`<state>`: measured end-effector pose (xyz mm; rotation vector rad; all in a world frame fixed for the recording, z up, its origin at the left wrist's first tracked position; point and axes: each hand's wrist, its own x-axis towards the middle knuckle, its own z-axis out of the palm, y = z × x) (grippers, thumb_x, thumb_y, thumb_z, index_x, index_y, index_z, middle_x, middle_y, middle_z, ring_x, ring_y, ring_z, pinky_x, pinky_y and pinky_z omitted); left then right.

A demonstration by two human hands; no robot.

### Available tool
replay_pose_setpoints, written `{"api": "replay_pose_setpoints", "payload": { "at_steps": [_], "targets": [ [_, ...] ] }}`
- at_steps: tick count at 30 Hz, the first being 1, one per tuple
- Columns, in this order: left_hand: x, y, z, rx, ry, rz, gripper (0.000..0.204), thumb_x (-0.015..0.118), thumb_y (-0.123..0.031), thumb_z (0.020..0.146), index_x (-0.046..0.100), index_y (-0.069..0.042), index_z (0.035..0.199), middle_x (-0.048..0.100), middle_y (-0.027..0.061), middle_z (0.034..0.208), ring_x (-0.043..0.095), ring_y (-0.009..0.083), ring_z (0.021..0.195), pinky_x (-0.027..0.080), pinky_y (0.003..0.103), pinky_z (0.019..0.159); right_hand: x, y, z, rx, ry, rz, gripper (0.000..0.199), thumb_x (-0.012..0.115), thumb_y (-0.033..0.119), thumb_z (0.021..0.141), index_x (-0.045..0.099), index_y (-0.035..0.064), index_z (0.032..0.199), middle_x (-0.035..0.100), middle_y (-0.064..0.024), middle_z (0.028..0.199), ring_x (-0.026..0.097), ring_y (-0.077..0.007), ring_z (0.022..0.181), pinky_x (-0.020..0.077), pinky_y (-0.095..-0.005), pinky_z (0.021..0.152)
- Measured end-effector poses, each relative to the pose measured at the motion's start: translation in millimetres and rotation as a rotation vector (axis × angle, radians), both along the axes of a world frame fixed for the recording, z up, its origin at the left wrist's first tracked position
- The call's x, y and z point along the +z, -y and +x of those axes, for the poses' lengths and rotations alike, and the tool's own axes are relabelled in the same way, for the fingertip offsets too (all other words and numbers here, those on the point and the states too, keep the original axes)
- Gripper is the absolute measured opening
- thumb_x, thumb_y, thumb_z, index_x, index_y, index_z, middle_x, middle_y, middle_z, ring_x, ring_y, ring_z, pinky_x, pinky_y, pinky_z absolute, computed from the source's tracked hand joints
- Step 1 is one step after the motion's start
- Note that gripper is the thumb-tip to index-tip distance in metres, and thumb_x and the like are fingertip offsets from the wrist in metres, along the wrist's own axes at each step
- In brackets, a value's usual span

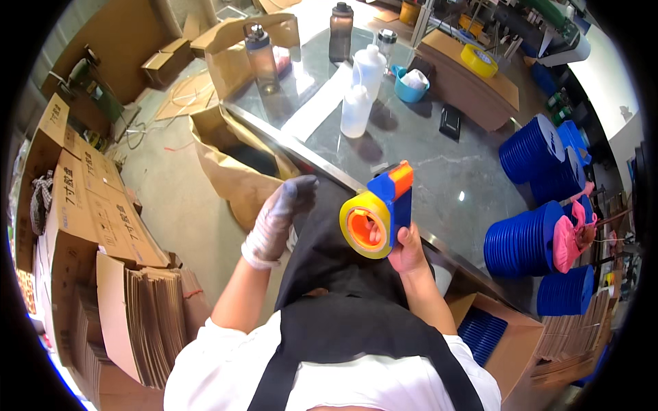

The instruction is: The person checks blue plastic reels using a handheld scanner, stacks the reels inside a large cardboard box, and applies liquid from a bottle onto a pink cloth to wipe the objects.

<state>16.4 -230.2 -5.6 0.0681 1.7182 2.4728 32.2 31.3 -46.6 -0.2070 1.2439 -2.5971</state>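
Blue bowl (white wad inside) behind right hand.

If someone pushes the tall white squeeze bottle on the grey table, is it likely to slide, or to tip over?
The white squeeze bottle is tall and narrow, so a push near its top would probably tip it. The grey table looks smooth and glossy, so a low push may slide it instead. It looks like thin plastic, probably light and a little squashy; how full it is cannot be told.

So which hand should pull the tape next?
Probably the left hand: gloved, empty and open beside the tape dispenser. The right hand is busy gripping it.
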Motion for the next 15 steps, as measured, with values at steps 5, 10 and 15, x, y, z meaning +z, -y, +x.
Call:
{"api": "replay_pose_setpoints", "payload": {
  "at_steps": [5, 10, 15],
  "targets": [
    [26, -14, -27, -0.357, 0.107, -0.063, 0.096, 0.029, -0.082, 0.086, 0.06, 0.001, 0.125, 0.061, 0.0128, 0.122, 0.054, 0.0245, 0.115, 0.035, 0.038, 0.107, 18, -1, 10, 0.099, -0.113, 0.208, 0.069, 0.086, 0.041, 0.071, 0.058, -0.0028, 0.117, 0.068, -0.0051, 0.095, 0.064, -0.0105, 0.081, 0.05, -0.0235, 0.078],
    [46, -20, -23, -0.525, 0.18, 0.122, 0.07, 0.047, -0.064, 0.093, 0.066, 0.001, 0.111, 0.067, 0.007, 0.107, 0.059, 0.0174, 0.101, 0.043, 0.034, 0.096, 18, -1, 5, 0.117, -0.155, 0.373, 0.048, 0.086, 0.027, 0.072, 0.063, 0.0019, 0.105, 0.063, 0.0006, 0.088, 0.057, -0.0061, 0.08, 0.0459, -0.0217, 0.076],
    [46, -9, -15, -0.286, 0.247, -0.03, 0.019, 0.063, -0.019, 0.091, 0.068, -0.001, 0.095, 0.065, 0.0013, 0.09, 0.058, 0.0104, 0.085, 0.046, 0.026, 0.083, 27, 5, -2, 0.17, -0.234, 0.614, 0.039, 0.084, 0.025, 0.07, 0.064, 0.0036, 0.096, 0.062, 0.0008, 0.083, 0.054, -0.0057, 0.075, 0.0458, -0.0227, 0.072]
  ]
}}
